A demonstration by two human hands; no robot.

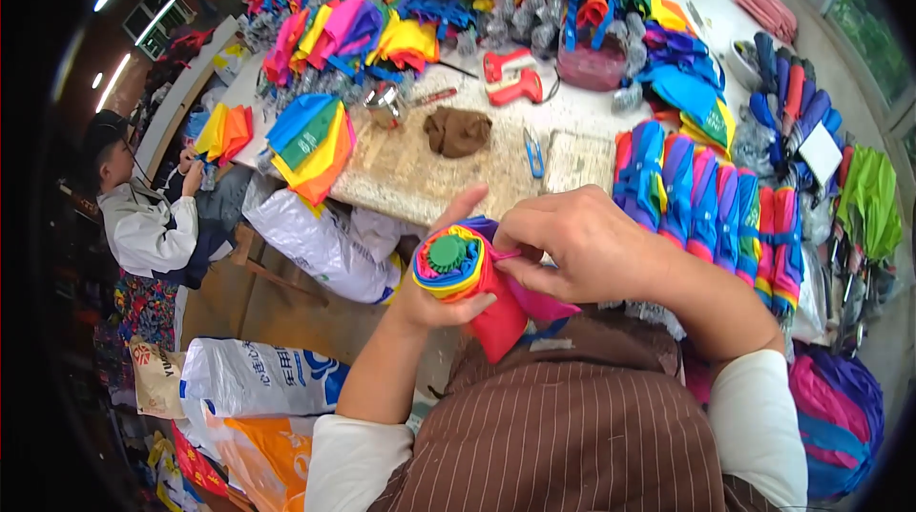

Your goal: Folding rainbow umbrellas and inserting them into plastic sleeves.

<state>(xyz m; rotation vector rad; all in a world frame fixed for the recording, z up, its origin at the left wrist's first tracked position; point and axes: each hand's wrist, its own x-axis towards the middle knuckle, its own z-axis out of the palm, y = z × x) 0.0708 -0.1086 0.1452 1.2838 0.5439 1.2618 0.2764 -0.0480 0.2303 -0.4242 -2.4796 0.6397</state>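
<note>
In front of my apron I hold a rolled rainbow umbrella point(498, 307), its green round end cap point(447, 253) turned up toward me. My left hand point(429, 297) is wrapped round the roll, thumb along the near side and fingers behind it. With thumb and forefinger my right hand point(563, 243) pinches a thin pink strap point(508, 252) at the roll's right side. A loose magenta flap of cloth point(544, 304) hangs below that hand.
Ahead, the worktable carries a brown cloth point(458, 131), blue-handled snips point(532, 153), a red-and-white tool point(513, 79) and a metal cup point(384, 104). Folded umbrellas point(706, 192) line up at right; colourful ones heap behind. A person point(148, 207) works at left near white sacks point(310, 243).
</note>
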